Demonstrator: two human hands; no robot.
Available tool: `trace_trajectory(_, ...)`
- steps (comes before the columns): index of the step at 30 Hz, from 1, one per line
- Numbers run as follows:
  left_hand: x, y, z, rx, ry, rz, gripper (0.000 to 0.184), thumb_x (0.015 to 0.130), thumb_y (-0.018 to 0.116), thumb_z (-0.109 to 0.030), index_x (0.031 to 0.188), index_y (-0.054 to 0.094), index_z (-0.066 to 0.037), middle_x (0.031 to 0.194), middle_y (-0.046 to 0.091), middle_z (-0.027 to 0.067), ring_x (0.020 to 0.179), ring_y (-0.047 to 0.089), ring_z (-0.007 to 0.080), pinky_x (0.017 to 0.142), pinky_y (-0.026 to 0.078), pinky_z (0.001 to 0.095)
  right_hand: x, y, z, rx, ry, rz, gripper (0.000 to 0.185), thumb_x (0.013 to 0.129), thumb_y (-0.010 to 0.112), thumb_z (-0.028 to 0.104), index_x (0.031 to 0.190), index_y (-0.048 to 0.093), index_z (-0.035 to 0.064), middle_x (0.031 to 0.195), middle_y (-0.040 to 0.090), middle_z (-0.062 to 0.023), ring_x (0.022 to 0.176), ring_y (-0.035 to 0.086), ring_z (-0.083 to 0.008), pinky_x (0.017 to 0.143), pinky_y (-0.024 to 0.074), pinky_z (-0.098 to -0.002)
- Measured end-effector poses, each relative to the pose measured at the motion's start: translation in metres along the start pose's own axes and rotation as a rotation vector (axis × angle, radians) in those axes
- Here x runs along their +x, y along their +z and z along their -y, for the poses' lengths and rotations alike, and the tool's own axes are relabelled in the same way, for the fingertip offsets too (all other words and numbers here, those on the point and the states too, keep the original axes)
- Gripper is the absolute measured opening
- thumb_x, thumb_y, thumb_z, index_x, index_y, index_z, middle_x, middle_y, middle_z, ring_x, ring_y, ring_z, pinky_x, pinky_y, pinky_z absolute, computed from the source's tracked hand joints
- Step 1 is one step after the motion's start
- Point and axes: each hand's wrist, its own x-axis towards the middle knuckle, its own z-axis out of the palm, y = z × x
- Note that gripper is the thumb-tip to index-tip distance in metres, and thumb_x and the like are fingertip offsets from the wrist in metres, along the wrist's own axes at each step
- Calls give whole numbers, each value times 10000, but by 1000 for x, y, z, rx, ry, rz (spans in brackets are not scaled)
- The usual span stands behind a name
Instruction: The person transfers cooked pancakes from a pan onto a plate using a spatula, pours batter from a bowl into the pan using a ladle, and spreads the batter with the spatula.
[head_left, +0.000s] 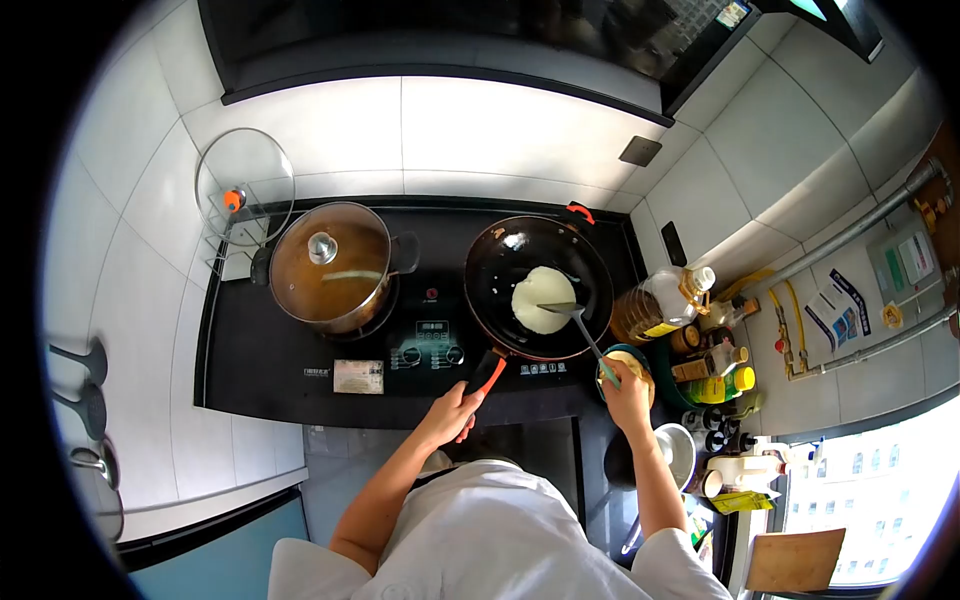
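Note:
A black wok [490,270] stands on the right side of the cooktop, with a pale, round pancake [535,290] in it. My left hand [452,412] is closed around the wok's black and orange handle [487,372]. In my right hand [627,392] is a spatula [588,335], gripped by its handle. The spatula's blade rests on or just over the pancake; which of the two I cannot tell. Partly hidden under my right hand is a bowl [640,358] with something yellowish in it.
A lidded pot [330,270] occupies the cooktop's left side. Behind it a glass lid [250,185] leans in a wire rack. A large oil bottle [645,305] and several smaller bottles [722,386] crowd the right counter. A metal bowl [678,452] sits near my right forearm.

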Motion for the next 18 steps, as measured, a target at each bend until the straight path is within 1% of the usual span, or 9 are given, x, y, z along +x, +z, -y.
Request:
trace_trajectory(2,-1,0,0,-7,8,7,726,986,509,-392,1437,225,99,663,556,74,448,505,121,401,408,266,9,9,3,10,54,15,363,831,587,94,1193,622,93,886,665,-240,776,658,-384,679,522,-419)
trace_trajectory(5,0,1,1,-12,2,0,705,993,501,-399,1419,225,90,658,526,68,428,474,112,376,380,261,22,24,5,-8,-2,-25,364,833,584,94,1196,609,88,932,664,-241,796,655,-382,690,523,-433)
trace_trajectory(6,1,1,1,-9,3,2,689,994,498,-396,1409,237,88,656,524,67,427,475,111,374,380,259,26,31,3,5,-52,-50,358,832,584,75,1190,605,75,949,661,-230,814,647,-386,698,522,-437)
trace_trajectory(9,2,0,2,1,1,13,644,998,491,-389,1381,267,78,651,518,61,425,475,109,369,380,255,32,47,8,-15,-117,-68,362,822,581,52,1182,618,70,976,662,-214,845,645,-373,724,516,-411)
trace_trajectory(10,3,-1,3,4,-1,19,632,1000,489,-387,1374,273,74,650,517,59,424,475,108,368,379,254,32,44,13,-27,-68,1,365,828,584,48,1191,613,70,1004,660,-210,884,643,-375,748,518,-403)
trace_trajectory(13,3,0,3,4,-7,14,593,1002,483,-382,1345,296,63,647,514,53,422,474,106,364,378,251,28,37,16,70,-120,-47,368,838,587,54,1204,605,70,1008,661,-212,895,642,-381,754,519,-400)
trace_trajectory(14,3,0,3,2,-8,9,580,1003,482,-381,1334,305,61,647,513,52,422,474,106,363,377,251,28,35,12,80,-152,-56,382,837,588,51,1219,587,37,1014,655,-228,905,642,-386,747,526,-415)
trace_trajectory(17,2,1,2,-3,0,-4,558,1004,479,-382,1308,321,58,644,510,49,419,472,106,361,376,250,30,23,21,102,43,-32,368,851,580,60,1218,586,35,1040,654,-238,938,642,-386,771,523,-409)
trace_trajectory(18,1,1,2,-2,1,-2,565,1004,480,-383,1313,319,62,645,511,50,420,472,106,361,376,251,34,27,18,114,30,-66,363,861,572,66,1222,583,36,1029,656,-242,948,638,-394,794,514,-416)
